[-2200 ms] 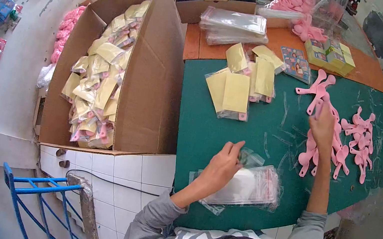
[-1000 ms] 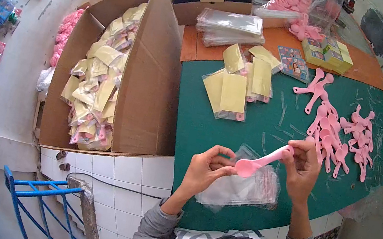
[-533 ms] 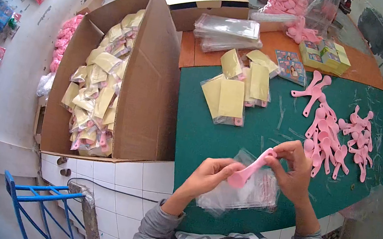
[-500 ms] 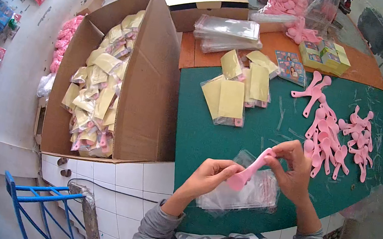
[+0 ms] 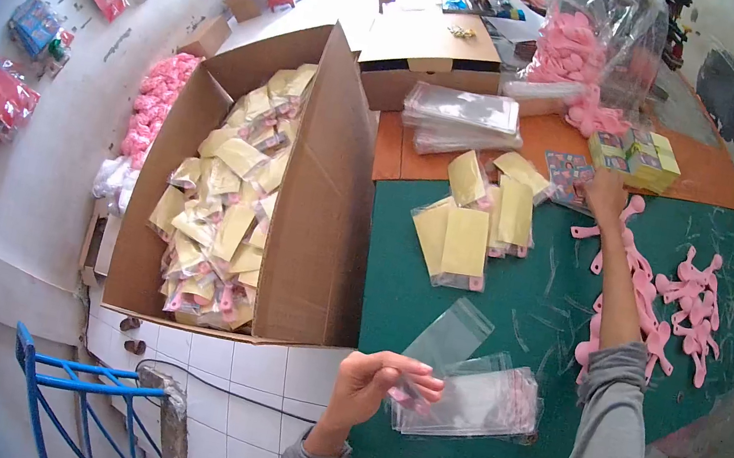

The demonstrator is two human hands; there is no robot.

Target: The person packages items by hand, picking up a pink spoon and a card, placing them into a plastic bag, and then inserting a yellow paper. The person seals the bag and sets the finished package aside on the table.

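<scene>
My left hand (image 5: 370, 383) is raised at the near edge of the green tabletop, its fingers curled round a pink spoon (image 5: 400, 395) that is mostly hidden. A clear plastic bag (image 5: 454, 334) slants up beside those fingers and overlaps them. Below it lies a stack of clear bags (image 5: 481, 405). Stretched far forward, my right hand (image 5: 604, 193) is at the blue printed cards (image 5: 565, 177), close to the stacks of small yellow-edged cards (image 5: 655, 161); its fingertips are small and blurred. Loose pink spoons (image 5: 696, 305) lie in piles beside my right forearm.
Filled packets with yellow backing (image 5: 465, 241) lie on the table's left part. A large cardboard box (image 5: 320, 221) full of similar packets stands to the left. Further back are packs of clear bags (image 5: 463, 109) and a big bag of pink spoons (image 5: 571, 55). A blue metal frame (image 5: 83, 385) stands at lower left.
My right hand has let go of the spoon and reached forward to the cards. The left hand keeps the spoon and has drawn back towards me. The view has shifted.
</scene>
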